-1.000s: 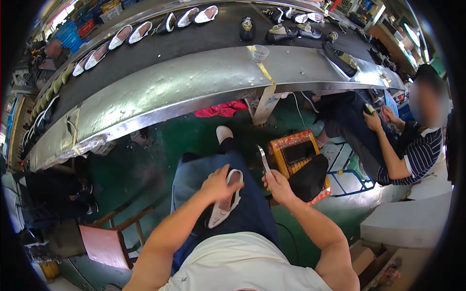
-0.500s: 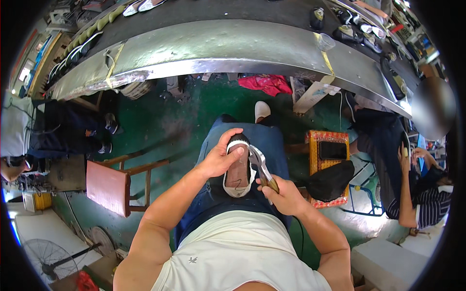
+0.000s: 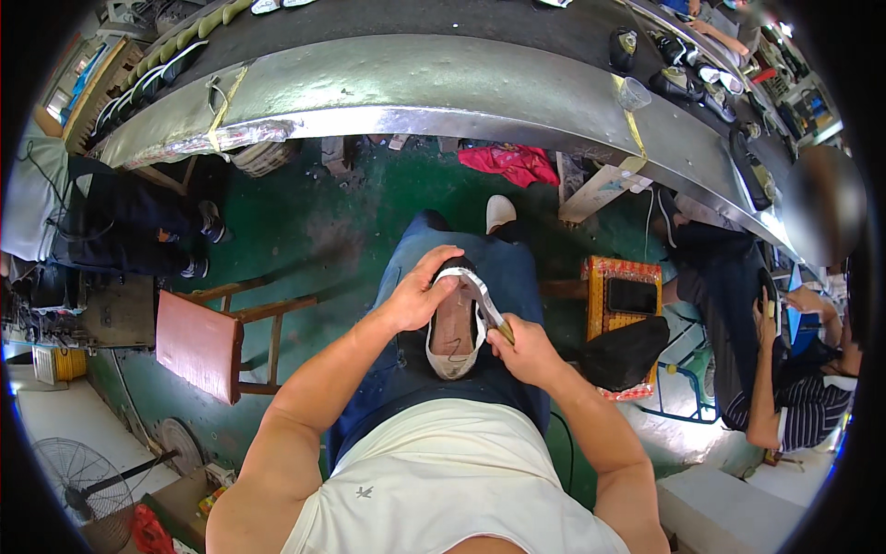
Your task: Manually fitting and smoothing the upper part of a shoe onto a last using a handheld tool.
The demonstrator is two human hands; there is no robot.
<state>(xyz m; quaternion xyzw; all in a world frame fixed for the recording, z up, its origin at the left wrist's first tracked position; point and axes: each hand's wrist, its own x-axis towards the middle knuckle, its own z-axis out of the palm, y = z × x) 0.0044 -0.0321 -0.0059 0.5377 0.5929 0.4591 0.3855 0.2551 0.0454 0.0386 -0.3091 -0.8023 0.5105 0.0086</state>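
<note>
A shoe upper on its last [image 3: 453, 325] rests bottom up on my lap, its brown insole board ringed by a pale edge. My left hand [image 3: 423, 294] wraps its far, dark end, thumb pressed on the board. In my right hand [image 3: 524, 351] are metal lasting pincers [image 3: 484, 297], gripped by the yellowish-brown handle. Their curved silver head lies along the shoe's right side and reaches its far rim, near my left thumb. Whether the jaws pinch the edge is too small to tell.
A long metal-edged bench [image 3: 397, 88] carrying shoes crosses ahead. A pink-topped stool [image 3: 198, 346] stands left. At right, a phone [image 3: 632, 296] and a black cloth [image 3: 628, 355] lie on a patterned seat. People sit right and stand left. A fan [image 3: 83, 494] is lower left.
The pincers' head has moved up and left, from beside the shoe onto its far rim. My right hand has risen slightly; my left still holds the shoe.
</note>
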